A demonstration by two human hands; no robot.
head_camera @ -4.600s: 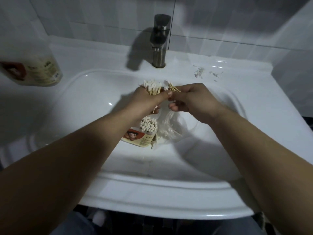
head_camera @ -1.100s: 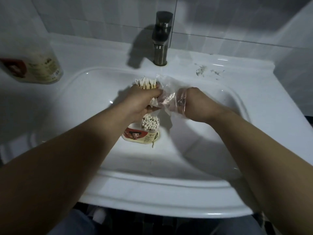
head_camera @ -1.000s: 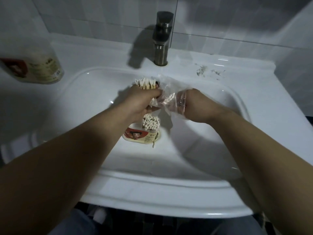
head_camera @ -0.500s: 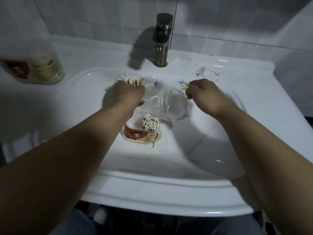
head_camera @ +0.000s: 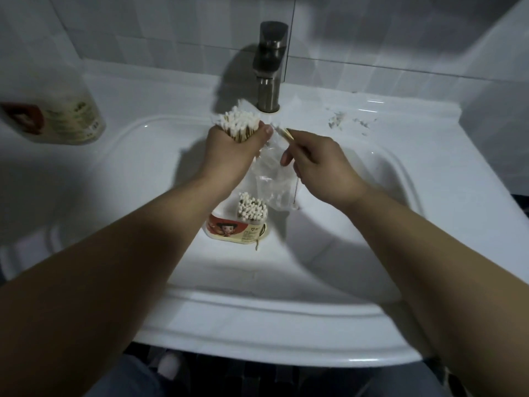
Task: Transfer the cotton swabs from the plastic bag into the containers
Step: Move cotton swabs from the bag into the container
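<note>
**While both hands hold swabs over the sink**

Where the left hand (head_camera: 232, 156) rises over the back of the sink (head_camera: 257, 325), its grip is closed round a thick bundle (head_camera: 237, 124) of swabs, with white tips up and sticks showing between thumb and fingers. Right hand (head_camera: 317, 167) just beside it, grip pinched on a few swabs (head_camera: 283, 133), tips aimed at the bundle. They are close; contact cannot be told.

Bag (head_camera: 269, 179), clear and crumpled, hangs below and between the two hands, down into the basin. Which hand has it: cannot tell. One thin swab (head_camera: 296, 193) runs upright along the bag's right edge; inside or outside the bag is not clear.

Container (head_camera: 237, 227) stands in the basin on the near side of the bag, just beside the bag's lower end. Open top. Red label with a cartoon figure faces the camera. A clump (head_camera: 252, 209) of swabs stands in its right part, tips up. Its left part is hidden under the left forearm. One loose swab (head_camera: 257, 245) lies on the basin floor against the container's near edge.

Second container (head_camera: 57, 121) sits on the worktop (head_camera: 171, 90) at far left, well apart from the hands. Same red label, blurred; contents cannot be told. Tap (head_camera: 270, 67) at the back, centre, just behind the bundle. White scraps (head_camera: 340, 121) on the worktop right of the tap. Grey tiles (head_camera: 171, 30) behind.
</note>
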